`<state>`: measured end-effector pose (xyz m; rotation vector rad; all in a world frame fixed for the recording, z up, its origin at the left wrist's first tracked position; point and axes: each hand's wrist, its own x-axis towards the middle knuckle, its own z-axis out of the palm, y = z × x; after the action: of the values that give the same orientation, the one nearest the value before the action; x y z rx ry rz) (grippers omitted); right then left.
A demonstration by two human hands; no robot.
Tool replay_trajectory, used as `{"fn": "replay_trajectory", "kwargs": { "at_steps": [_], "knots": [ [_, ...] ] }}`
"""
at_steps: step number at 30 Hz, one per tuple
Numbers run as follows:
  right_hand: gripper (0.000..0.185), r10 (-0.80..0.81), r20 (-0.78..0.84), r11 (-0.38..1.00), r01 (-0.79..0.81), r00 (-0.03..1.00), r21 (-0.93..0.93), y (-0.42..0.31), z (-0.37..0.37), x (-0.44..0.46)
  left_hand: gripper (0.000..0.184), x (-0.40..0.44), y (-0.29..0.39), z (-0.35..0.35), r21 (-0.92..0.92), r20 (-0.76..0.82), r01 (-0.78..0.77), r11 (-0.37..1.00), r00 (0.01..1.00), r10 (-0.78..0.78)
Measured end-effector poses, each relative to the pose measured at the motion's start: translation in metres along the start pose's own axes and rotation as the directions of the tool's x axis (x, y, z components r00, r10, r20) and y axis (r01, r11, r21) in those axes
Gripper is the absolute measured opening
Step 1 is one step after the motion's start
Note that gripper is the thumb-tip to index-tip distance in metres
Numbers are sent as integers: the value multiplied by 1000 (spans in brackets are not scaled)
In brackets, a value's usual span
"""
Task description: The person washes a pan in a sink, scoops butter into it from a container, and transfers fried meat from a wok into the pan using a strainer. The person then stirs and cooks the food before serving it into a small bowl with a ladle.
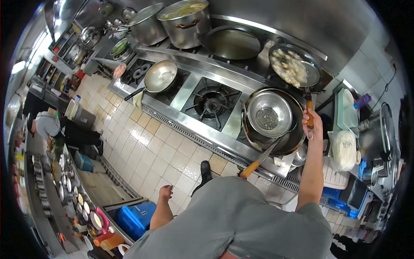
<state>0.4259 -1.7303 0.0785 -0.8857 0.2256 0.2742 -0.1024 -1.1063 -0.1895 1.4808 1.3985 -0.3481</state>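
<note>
My right hand (313, 123) is closed around the wooden handle of a skimmer (310, 74). Its round head lies over a dark pan (276, 58) at the back right of the stove, beside pale fried pieces (288, 64) in that pan. Nearer to me, a large dark wok (297, 108) holds a shiny metal bowl (269, 103). A utensil with a wooden handle (249, 169) slants from the wok toward my body. My left hand (165, 192) hangs low above the tiled floor, its fingers curled, with nothing visible in them.
A bare burner (212, 103) sits left of the wok, then a frying pan (161, 76). Stockpots (184, 26) and a wide oil-filled pan (233, 43) line the back. A co-worker (54, 127) bends over the left counter. A bagged white item (343, 151) lies at right.
</note>
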Motion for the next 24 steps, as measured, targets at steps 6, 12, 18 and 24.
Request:
{"fn": "replay_trajectory", "kwargs": {
  "at_steps": [6, 12, 18, 24],
  "knots": [
    [26, 28, 111, 990, -43, 993, 133, 5, 22, 0, 54, -6, -8, -5, -23, 22, 59, 998, 998, -58],
    [28, -13, 105, 997, 5, 994, 79, -12, 36, -16, 52, -8, -25, -7, -13, 14, 76, 997, 997, -76],
    [21, -169, -89, 904, 118, 982, -411, -30, 75, -51, 48, -10, -18, -13, -41, 13, 82, 996, 997, -81],
    [20, -349, -171, 742, 161, 921, -651, -24, 118, -56, 42, 57, -47, -46, 76, 163, -62, 995, 985, 49]
  ]
}}
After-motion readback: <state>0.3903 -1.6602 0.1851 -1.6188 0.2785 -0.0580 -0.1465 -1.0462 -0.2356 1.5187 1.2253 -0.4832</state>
